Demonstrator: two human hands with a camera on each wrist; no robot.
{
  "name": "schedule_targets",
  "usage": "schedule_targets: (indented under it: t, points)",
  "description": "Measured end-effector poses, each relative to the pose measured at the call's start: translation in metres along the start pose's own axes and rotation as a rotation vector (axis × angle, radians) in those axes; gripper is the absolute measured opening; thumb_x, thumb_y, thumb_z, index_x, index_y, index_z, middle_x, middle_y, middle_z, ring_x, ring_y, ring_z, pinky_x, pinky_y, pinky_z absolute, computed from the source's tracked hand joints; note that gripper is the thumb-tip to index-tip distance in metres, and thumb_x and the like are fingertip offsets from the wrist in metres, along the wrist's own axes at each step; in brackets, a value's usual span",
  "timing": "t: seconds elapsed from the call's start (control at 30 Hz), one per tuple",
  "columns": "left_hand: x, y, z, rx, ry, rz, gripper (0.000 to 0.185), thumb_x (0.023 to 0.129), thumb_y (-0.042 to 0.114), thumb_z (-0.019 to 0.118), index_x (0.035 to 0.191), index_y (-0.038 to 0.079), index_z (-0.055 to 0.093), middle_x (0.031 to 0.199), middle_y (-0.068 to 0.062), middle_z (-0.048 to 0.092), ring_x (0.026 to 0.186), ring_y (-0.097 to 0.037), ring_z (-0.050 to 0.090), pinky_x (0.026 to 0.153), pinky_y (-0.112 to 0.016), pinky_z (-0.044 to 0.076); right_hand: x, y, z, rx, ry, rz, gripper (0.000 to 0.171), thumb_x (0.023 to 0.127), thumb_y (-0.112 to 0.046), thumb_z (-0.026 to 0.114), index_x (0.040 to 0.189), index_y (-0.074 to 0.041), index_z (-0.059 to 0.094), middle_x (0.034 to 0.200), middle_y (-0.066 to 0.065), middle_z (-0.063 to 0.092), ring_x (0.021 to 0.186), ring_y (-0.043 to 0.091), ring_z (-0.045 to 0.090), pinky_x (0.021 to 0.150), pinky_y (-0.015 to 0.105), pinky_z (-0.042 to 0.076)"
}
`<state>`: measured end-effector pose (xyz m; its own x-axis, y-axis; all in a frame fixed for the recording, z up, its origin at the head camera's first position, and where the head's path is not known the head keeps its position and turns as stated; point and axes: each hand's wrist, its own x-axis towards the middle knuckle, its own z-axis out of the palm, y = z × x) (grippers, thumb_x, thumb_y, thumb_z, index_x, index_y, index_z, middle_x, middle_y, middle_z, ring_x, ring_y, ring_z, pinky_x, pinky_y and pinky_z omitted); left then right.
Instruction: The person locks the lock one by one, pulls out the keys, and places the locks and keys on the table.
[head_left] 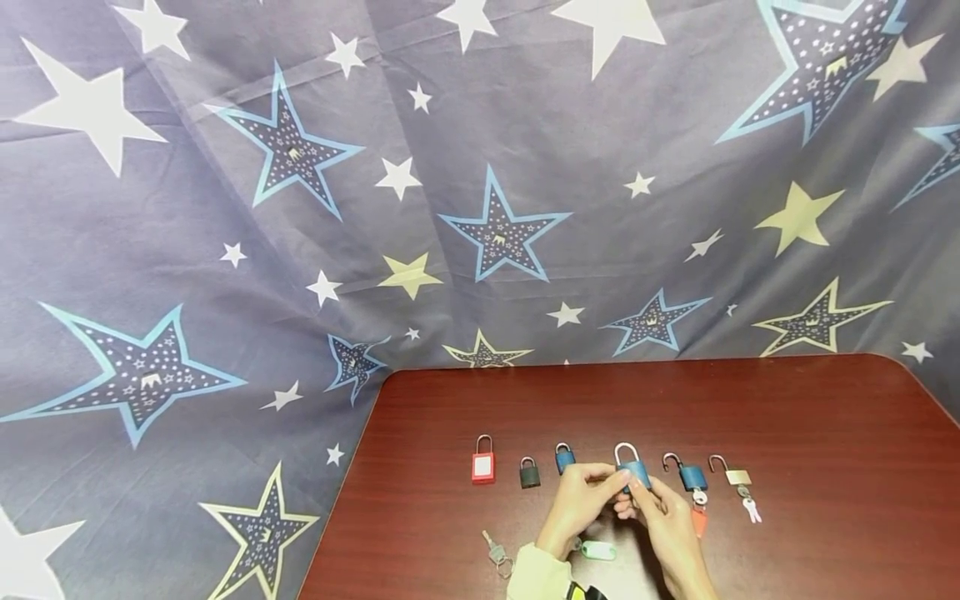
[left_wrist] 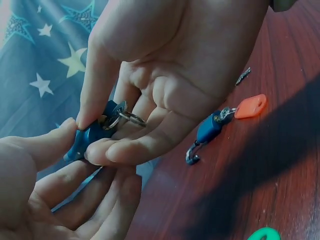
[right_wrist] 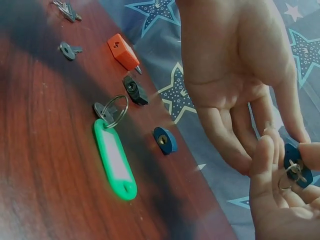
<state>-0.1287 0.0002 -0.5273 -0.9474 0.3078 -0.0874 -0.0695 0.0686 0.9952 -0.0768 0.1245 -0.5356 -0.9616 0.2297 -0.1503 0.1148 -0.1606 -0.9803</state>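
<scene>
Left hand [head_left: 581, 498] and right hand [head_left: 663, 512] pinch one blue padlock [head_left: 636, 472] — key [left_wrist: 116, 116] seemingly in it.

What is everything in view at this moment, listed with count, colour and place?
Held padlock: 1, blue body with silver shackle, between both hands above the table, a key and ring at its base.
Red padlock: 1, red, far left of the row.
Black padlock: 1, black, right of the red one.
Small blue padlock: 1, blue, just left of the hands.
Open blue padlock: 1, blue, right of the hands, an orange key tag below it.
Brass padlock: 1, brass, far right, keys attached.
Green key tag: 1, green, near edge.
Loose keys: one small bunch, silver, near left.
Table: 1, dark red wood.
Star cloth: 1, grey-blue, behind.
Left hand: pinches the held padlock.
Right hand: grips it too.
</scene>
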Motion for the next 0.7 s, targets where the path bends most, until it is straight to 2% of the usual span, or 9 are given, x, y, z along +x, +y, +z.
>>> schedule_targets:
  t: [0.13, 0.3, 0.43, 0.6, 0.7]
  points:
    - [0.001, 0.0, 0.002, 0.015, 0.048, 0.041, 0.02, 0.09, 0.019, 0.074, 0.096, 0.0, 0.077, 0.085, -0.008, 0.076, 0.069, -0.001, 0.063, 0.068, -0.017, 0.052, 0.001, -0.001, 0.001, 0.007, 0.004, -0.005, 0.038, 0.103, -0.022, 0.054, 0.116, 0.013, 0.057, 0.085, 0.013, 0.072, 0.071, 0.012, 0.068, 0.068, 0.027, 0.058]
    - [0.002, 0.003, 0.003, 0.094, 0.115, 0.134, 0.019, 0.087, 0.02, 0.076, 0.093, 0.002, 0.079, 0.087, -0.005, 0.075, 0.078, 0.001, 0.064, 0.074, -0.017, 0.052, 0.0, 0.0, -0.003, 0.009, -0.018, -0.032, 0.039, 0.103, -0.02, 0.055, 0.113, 0.017, 0.058, 0.086, 0.019, 0.073, 0.072, 0.019, 0.072, 0.069, 0.031, 0.06]
    - [0.002, 0.005, 0.002, 0.154, 0.167, 0.2, 0.019, 0.087, 0.02, 0.076, 0.09, 0.002, 0.08, 0.087, -0.007, 0.075, 0.078, 0.002, 0.062, 0.073, -0.017, 0.051, -0.002, 0.001, -0.01, -0.026, -0.008, -0.066, 0.036, 0.102, -0.017, 0.057, 0.112, 0.018, 0.058, 0.086, 0.013, 0.074, 0.073, 0.02, 0.073, 0.068, 0.029, 0.06]
    - [0.004, 0.006, 0.002, 0.145, 0.185, 0.202, 0.019, 0.087, 0.02, 0.076, 0.088, 0.002, 0.079, 0.082, -0.009, 0.074, 0.068, 0.004, 0.057, 0.063, -0.015, 0.047, -0.003, 0.0, -0.017, -0.043, 0.03, -0.106, 0.031, 0.097, -0.011, 0.064, 0.109, 0.018, 0.061, 0.082, 0.006, 0.075, 0.072, 0.018, 0.073, 0.067, 0.028, 0.06]
    - [0.005, 0.006, 0.003, 0.149, 0.19, 0.211, 0.018, 0.086, 0.02, 0.076, 0.088, 0.002, 0.079, 0.082, -0.008, 0.074, 0.069, 0.004, 0.057, 0.064, -0.015, 0.048, -0.002, -0.001, -0.02, -0.041, 0.031, -0.114, 0.029, 0.095, -0.008, 0.066, 0.106, 0.019, 0.063, 0.081, 0.007, 0.075, 0.071, 0.019, 0.073, 0.066, 0.028, 0.06]
